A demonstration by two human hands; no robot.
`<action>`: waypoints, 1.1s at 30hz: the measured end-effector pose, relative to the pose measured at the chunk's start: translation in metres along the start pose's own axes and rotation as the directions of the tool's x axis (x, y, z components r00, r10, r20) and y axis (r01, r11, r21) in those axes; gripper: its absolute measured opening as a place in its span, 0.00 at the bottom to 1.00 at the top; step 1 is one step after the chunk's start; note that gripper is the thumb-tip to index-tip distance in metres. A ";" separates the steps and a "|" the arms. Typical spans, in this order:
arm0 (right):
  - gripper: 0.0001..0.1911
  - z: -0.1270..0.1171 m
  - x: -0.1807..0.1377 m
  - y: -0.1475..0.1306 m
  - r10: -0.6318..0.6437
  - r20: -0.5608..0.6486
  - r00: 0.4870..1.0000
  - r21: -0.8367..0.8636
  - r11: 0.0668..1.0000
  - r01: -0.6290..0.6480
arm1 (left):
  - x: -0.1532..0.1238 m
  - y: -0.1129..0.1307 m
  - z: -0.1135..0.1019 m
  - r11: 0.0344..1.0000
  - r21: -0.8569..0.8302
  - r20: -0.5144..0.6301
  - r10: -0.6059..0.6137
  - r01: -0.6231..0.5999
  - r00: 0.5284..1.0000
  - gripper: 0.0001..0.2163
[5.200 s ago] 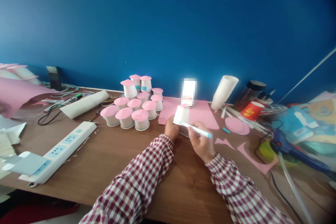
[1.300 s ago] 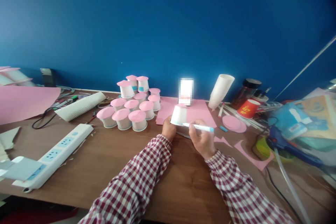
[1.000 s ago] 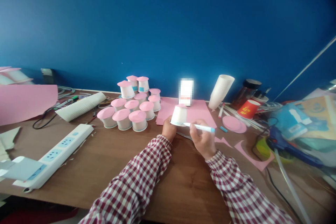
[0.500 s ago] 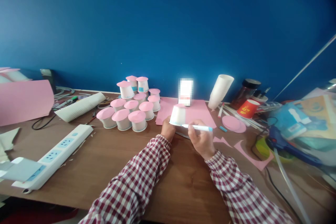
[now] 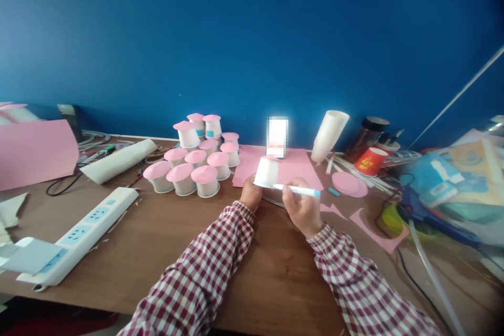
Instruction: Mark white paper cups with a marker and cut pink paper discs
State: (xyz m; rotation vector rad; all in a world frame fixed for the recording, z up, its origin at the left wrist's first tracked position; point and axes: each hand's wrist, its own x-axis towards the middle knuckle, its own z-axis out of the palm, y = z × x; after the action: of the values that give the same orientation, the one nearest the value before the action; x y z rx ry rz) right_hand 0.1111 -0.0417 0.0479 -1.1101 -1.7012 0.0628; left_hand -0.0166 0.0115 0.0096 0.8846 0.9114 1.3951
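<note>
My left hand point(image 5: 251, 193) is closed on a white paper cup point(image 5: 266, 172), which is upside down with its wide rim toward me. Between the fingers of my right hand point(image 5: 302, 207) is a white marker point(image 5: 301, 189) with a light blue end. The marker's tip is at the cup's lower edge; whether it touches I cannot tell. Behind the cup lies pink paper point(image 5: 299, 165). To the left stand several upside-down cups with pink cone tops point(image 5: 205, 175), some stacked, some showing blue patches.
At the left lie a power strip point(image 5: 79, 236) and a stack of ridged white cups point(image 5: 120, 160). Another cup stack point(image 5: 331, 134) leans by the blue wall. On the right are pink paper discs point(image 5: 349, 184), a red cup point(image 5: 370, 161) and a blue glue gun point(image 5: 433, 220) with its cord.
The whole view has shifted very slightly. My right hand and the marker have moved a little relative to the cup; both hands keep their hold.
</note>
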 end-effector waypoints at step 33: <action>0.04 0.000 -0.001 -0.002 -0.020 0.010 1.000 0.034 0.999 0.020 | 0.003 0.000 -0.005 0.997 -0.056 0.095 -0.048 0.054 0.994 0.09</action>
State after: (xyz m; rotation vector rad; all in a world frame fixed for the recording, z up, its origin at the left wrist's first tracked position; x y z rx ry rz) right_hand 0.1095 -0.0435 0.0487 -1.0696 -1.7142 0.0847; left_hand -0.0213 0.0145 0.0078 0.8691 0.8131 1.3192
